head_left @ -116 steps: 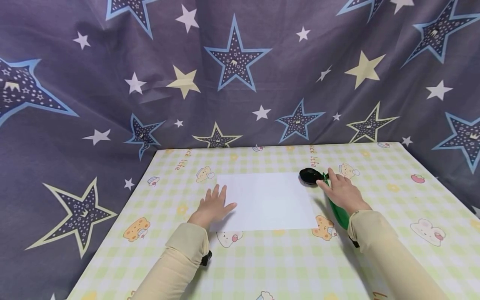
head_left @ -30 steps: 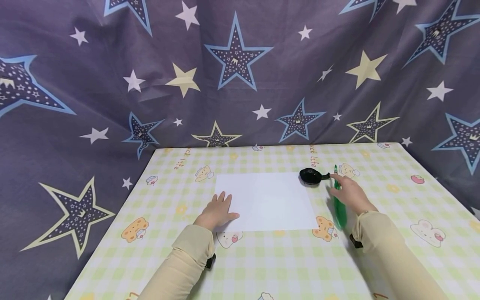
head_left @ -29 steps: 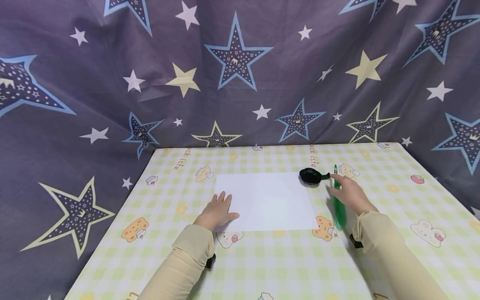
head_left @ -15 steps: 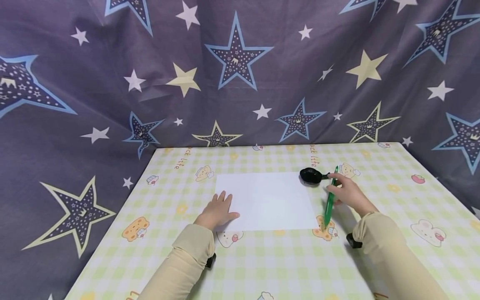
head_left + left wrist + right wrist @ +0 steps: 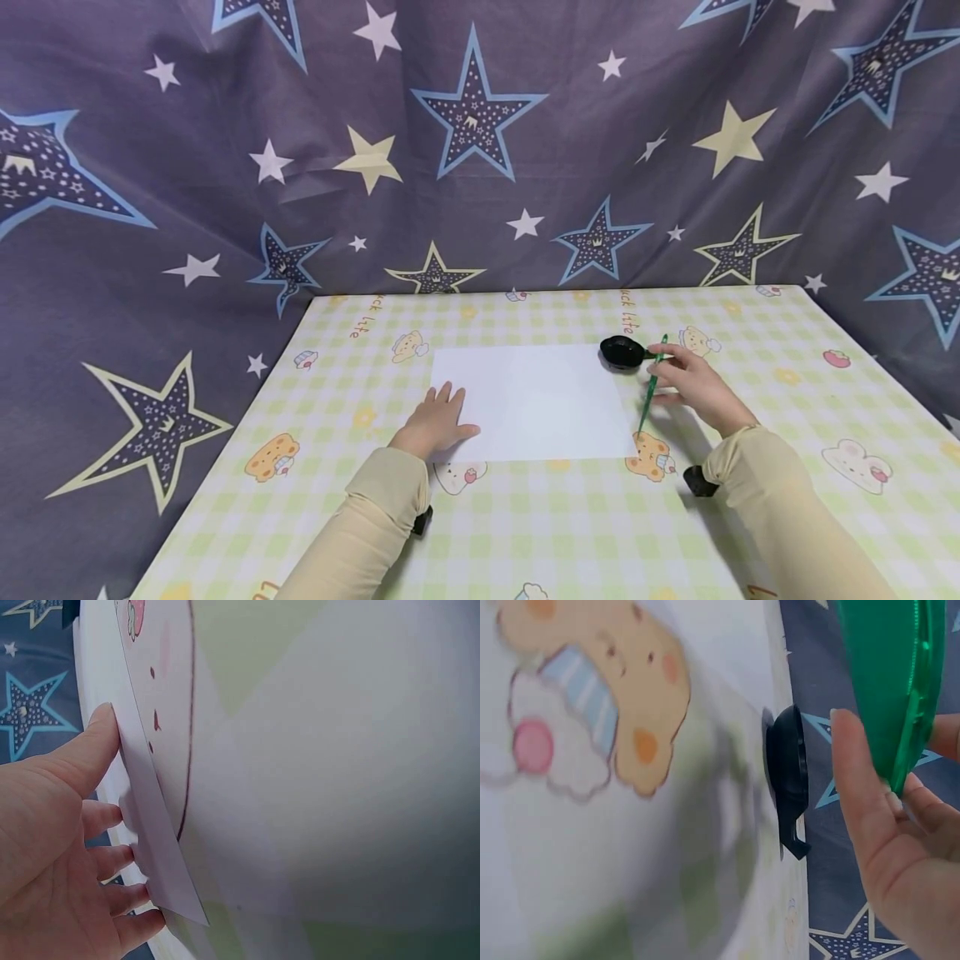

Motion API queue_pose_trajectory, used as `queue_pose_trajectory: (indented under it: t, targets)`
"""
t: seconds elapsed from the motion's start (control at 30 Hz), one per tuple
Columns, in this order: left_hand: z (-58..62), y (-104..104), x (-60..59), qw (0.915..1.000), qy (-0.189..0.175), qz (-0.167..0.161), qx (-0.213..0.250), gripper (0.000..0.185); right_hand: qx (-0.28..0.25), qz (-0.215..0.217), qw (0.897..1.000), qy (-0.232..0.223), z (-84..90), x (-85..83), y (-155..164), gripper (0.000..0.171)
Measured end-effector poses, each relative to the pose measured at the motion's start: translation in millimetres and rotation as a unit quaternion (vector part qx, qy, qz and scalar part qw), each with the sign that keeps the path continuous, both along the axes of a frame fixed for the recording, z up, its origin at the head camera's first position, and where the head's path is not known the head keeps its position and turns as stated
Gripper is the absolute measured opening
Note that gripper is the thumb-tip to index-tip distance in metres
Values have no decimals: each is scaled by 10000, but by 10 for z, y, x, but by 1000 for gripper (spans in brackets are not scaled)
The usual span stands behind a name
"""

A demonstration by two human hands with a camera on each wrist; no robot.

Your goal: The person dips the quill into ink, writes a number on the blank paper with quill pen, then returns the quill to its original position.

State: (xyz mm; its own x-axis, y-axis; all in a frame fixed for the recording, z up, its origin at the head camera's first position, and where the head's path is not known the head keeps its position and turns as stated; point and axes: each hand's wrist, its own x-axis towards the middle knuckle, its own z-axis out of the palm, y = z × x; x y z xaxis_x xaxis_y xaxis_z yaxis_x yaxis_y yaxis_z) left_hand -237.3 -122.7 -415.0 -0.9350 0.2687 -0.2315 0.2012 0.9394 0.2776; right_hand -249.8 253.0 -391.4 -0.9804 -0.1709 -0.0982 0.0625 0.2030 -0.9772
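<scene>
My left hand [image 5: 433, 425] rests with spread fingers on the left edge of a white sheet of paper [image 5: 543, 404]. In the left wrist view the paper's edge [image 5: 161, 862] runs alongside the thumb and fingertips. My right hand [image 5: 693, 387] pinches a flat, see-through green plastic piece [image 5: 648, 400] with a curved outline, seen nearly edge-on from the head. The right wrist view shows the green piece [image 5: 885, 682] broader, gripped at its lower end, with a ridged strip along one side. A small black pan [image 5: 621, 353] lies at the paper's upper right corner, its handle pointing toward my right hand.
A tablecloth [image 5: 525, 517] with green checks and cartoon prints covers the table. A dark cloth [image 5: 322, 225] with star patterns hangs behind the table and along its left side. In the right wrist view, the black pan [image 5: 786, 757] sits close to the right hand.
My right hand has picked up the green piece and turned it edge-on, its lower end swinging left toward the paper. The left hand shifted slightly at first, then stayed. The pan has not moved.
</scene>
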Motion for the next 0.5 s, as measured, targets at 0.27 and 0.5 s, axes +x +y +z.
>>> queue_pose_trajectory:
  t: [0.27, 0.5]
  targets:
    - [-29, -13, -9, 10000, -1, 41, 90, 71, -1102, 118, 9935, -267, 28, -5, -47, 55]
    - [-36, -21, -12, 10000, -11, 32, 92, 71, -2732, 654, 9593, -279, -36, -18, -26, 14]
